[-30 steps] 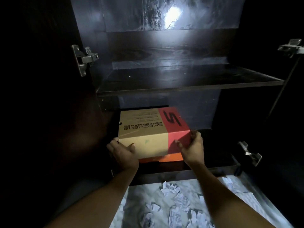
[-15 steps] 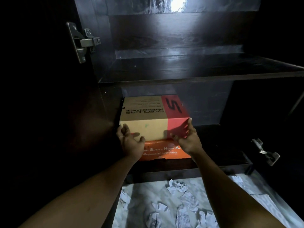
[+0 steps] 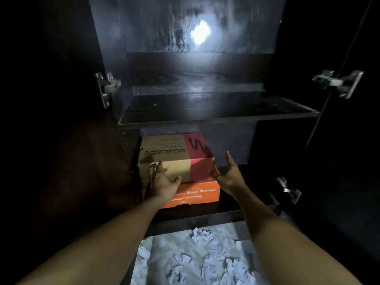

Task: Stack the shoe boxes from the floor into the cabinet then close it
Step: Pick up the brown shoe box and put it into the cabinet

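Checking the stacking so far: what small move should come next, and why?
Probably draw the left hand and right hand back out of the cabinet: the tan box already rests on the orange box, and both hands are open, gripping nothing.

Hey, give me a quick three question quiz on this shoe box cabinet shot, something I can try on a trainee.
1. True or false: the tan and red shoe box sits on top of the orange shoe box.
2. Where in the cabinet's lower compartment is the stack? A: by the left wall. B: by the right wall. C: dead centre.
3. Fill in: the floor in front is littered with crumpled ____.

Key: 1 true; 2 A; 3 paper.
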A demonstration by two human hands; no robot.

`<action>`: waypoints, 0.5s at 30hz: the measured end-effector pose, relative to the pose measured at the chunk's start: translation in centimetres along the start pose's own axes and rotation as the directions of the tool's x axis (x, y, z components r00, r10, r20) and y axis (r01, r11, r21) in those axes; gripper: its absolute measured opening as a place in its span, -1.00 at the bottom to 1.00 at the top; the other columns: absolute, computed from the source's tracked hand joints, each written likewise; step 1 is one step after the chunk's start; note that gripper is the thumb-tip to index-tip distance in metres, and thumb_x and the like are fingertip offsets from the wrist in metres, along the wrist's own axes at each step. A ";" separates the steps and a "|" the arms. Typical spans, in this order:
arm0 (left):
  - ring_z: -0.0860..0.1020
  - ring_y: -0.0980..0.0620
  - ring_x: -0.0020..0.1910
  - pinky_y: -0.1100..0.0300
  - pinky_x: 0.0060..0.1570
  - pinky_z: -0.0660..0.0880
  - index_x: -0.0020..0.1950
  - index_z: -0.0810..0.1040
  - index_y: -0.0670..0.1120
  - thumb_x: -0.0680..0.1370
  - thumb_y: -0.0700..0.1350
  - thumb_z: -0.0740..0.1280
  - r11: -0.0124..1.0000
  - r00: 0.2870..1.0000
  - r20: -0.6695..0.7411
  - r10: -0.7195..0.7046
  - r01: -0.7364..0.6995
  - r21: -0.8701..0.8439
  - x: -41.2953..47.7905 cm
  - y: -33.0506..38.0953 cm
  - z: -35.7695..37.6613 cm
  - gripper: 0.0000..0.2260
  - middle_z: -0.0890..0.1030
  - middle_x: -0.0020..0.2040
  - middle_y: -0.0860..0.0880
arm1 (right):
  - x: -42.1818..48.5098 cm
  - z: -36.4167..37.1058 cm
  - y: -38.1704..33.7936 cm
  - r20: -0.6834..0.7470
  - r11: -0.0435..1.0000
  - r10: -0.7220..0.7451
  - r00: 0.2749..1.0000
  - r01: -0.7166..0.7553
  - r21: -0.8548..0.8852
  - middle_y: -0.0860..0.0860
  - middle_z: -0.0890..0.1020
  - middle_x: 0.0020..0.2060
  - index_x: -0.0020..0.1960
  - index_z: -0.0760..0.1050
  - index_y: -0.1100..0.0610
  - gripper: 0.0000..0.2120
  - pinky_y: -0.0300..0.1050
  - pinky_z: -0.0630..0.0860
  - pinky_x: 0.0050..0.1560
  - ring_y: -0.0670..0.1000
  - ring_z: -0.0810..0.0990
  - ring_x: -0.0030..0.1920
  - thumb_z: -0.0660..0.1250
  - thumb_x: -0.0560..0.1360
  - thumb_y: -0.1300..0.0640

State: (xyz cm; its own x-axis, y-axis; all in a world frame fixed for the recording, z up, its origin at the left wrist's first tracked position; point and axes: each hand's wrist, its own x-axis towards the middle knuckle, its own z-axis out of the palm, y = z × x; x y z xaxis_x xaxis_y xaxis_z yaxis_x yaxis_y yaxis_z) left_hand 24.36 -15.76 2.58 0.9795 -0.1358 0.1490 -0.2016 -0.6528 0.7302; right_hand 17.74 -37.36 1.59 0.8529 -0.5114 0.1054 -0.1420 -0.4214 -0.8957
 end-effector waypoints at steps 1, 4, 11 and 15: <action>0.24 -0.01 0.51 0.15 0.41 0.24 0.56 0.26 -0.07 0.49 0.08 0.46 0.999 0.998 0.056 0.024 -0.026 0.028 -0.9 1.2 -0.7 -0.28 0.29 0.50 -0.03 | -1.1 -1.6 -0.9 -0.025 1.000 -0.005 1.000 0.004 -0.026 0.09 0.45 0.42 0.60 0.08 -0.01 0.06 -0.04 0.49 0.33 -0.02 0.50 0.35 0.57 0.27 -0.14; 0.28 -0.04 0.50 0.13 0.41 0.27 0.59 0.18 0.01 0.50 0.13 0.43 0.986 0.975 0.176 0.134 -0.148 0.071 -3.8 4.7 -3.2 -0.26 0.24 0.55 -0.04 | -5.3 -7.2 -4.6 -0.090 0.988 -0.060 0.994 0.047 -0.146 0.03 0.62 0.11 0.33 0.45 0.20 -0.37 -0.55 0.43 -0.07 -0.24 0.62 0.01 0.59 0.34 0.08; 0.32 -0.02 0.48 0.19 0.35 0.29 0.55 0.27 -0.05 0.51 0.08 0.44 0.897 0.863 0.292 0.412 -0.440 0.035 -13.4 12.4 -9.2 -0.33 0.29 0.52 -0.05 | -19.1 -20.3 -10.9 -0.227 0.911 0.037 0.973 -0.126 -0.393 0.15 0.28 0.52 0.61 0.10 0.12 -0.10 -0.11 0.27 0.43 0.13 0.32 0.49 0.49 0.45 -0.12; 0.28 -0.06 0.51 0.11 0.45 0.26 0.56 0.25 -0.05 0.53 0.08 0.42 0.852 0.770 0.393 0.503 -0.518 -0.076 -19.8 15.9 -9.7 -0.33 0.26 0.54 -0.07 | -28.5 -26.3 -12.6 -0.299 0.840 0.078 0.951 -0.224 -0.495 0.19 0.28 0.51 0.61 0.09 0.10 -0.08 -0.06 0.31 0.41 0.17 0.33 0.48 0.48 0.43 -0.17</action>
State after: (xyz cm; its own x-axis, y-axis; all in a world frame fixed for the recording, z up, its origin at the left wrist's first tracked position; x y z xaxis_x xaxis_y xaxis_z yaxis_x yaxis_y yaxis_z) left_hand 1.74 -16.25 17.71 0.6517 -0.7258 0.2202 -0.6790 -0.4289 0.5959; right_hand -18.00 -37.19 21.23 0.6498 -0.7431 0.1599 -0.5589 -0.6097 -0.5621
